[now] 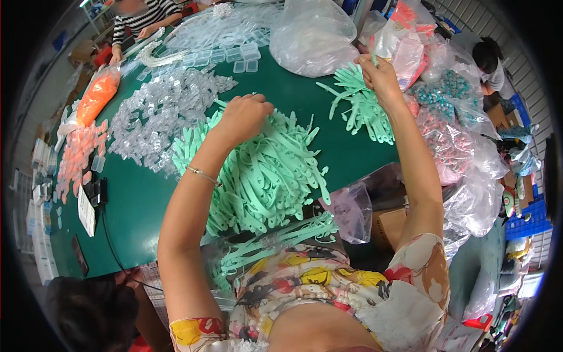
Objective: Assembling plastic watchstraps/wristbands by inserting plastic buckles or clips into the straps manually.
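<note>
Our right hand (380,75) was pinched shut on one green strap (373,58), held upright above the far edge of the small strap pile (362,105). Our left hand (245,116) was curled, fingers together, pressing down into the big strap pile (267,170); we could not tell whether it gripped any strap. A thin bracelet (202,175) sat on the left wrist.

All places below are relative to the big strap pile, which lay on the green table (135,205) at its near edge.
- Small strap pile: right and farther off, apart from it.
- Clear clips (164,108): heap just to the left, touching its left fringe.
- Pink pieces (76,155): farther left, near the table edge.
- Orange bag (97,97): left and beyond, past the pink pieces.
- Clear bag (311,35): beyond, at the far side of the table.
- Bags of beads (448,117): well to the right, past the small pile.
- More straps (275,240) in a bag just below, off the table edge.
- A person in a striped top (143,17) sat at the far left corner; another person (489,61) sat far right.
</note>
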The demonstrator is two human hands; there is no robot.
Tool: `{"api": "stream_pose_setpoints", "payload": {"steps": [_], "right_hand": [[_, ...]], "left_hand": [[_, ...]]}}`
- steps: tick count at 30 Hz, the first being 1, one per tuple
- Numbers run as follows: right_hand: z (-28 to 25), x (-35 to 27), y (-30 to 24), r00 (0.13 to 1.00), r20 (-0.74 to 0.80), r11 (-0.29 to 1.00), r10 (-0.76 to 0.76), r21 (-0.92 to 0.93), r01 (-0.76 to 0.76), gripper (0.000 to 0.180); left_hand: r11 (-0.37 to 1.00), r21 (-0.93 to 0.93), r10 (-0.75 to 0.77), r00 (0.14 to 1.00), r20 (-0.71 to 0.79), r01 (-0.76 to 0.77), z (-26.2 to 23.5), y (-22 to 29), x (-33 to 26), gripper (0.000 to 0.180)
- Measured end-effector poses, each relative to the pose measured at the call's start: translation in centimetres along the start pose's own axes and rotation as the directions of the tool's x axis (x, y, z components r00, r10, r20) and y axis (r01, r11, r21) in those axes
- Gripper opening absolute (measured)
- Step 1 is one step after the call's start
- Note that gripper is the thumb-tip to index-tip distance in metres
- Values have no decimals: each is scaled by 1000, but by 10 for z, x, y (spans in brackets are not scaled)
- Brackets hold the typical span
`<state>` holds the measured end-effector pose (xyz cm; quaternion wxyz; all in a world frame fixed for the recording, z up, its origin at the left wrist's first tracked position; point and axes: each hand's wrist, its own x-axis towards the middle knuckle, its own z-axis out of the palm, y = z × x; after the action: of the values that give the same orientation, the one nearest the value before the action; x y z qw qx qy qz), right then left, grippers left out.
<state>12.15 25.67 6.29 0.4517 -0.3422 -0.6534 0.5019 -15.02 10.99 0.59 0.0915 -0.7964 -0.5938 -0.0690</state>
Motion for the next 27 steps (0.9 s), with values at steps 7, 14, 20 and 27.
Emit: {"api": "stream_pose_setpoints", "payload": {"steps": [7, 14, 20, 27], "right_hand": [[16, -14, 20, 993, 115, 975, 25, -221, 1, 19], [29, -29, 24, 936, 348, 927, 45, -363, 90, 21], [41, -32, 13, 835, 538, 964, -112, -144, 223, 25], [10, -30, 5, 925, 373, 992, 72, -120, -29, 24]], "left_hand": [[999, -32, 1, 990, 139, 4, 1, -1, 9, 18], [984, -144, 99, 992, -72, -109, -12, -1, 21, 8], [946, -237, 117, 914, -389, -222, -40, 51, 65, 12], [537, -844, -427, 865, -263, 9, 26, 79, 119, 29]]}}
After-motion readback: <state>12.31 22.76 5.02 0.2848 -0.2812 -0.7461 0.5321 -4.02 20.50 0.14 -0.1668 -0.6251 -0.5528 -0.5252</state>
